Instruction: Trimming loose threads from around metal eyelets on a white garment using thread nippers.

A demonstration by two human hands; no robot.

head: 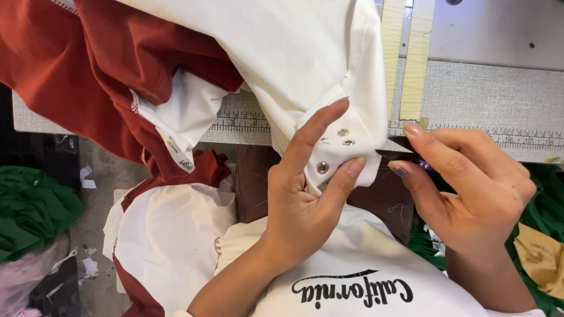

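Draped over the speckled grey table (482, 94): soft white-and-rust garment (282, 53), smooth cotton, folded corner studded with round metal eyelets (322, 167). Pinched at that corner by left hand (305, 194), thumb and forefinger closed on cloth. Gripped in right hand (470, 182): small dark pointed tool (399, 155), tip touching the fabric edge.

A pale speckled counter (470, 100) with a ruler strip (517, 140) along its edge is seen at twelve o'clock. A grey floor (94, 217), littered with fabric scraps (88, 267), lies at eight o'clock.
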